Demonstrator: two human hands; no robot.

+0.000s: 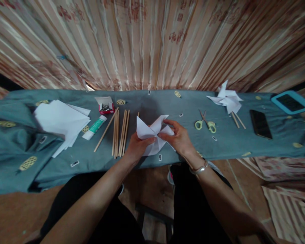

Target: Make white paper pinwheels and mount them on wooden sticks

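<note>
So the white paper pinwheel point(155, 128) is dead centre, held up over the near edge of the table point(188, 147), blades folded in toward the middle. Left hand point(137, 146) has it at about 8 o'clock, thumb pressed on the front near the hub; right hand point(179, 137) pinches it from 3 o'clock, thumb by the hub too, index finger up along a blade. So each grip is closed on paper, though most of the fingers behind are hidden.

Looks super light, kinda springy at the folds, and I'd bet it creases easily. Best hold imo is right at the hub where the tips meet; squeezing the puffy blades would probably crush them.

Going out from there: wooden sticks point(116, 135) at 9 o'clock, with a glue tube point(94, 127) and the paper sheets point(62, 118) further that way. Red box point(106, 108) of small metal bits at 10. Scissors point(205, 124) at 3, lying open, and another pinwheel point(228, 99) at 2.
</note>
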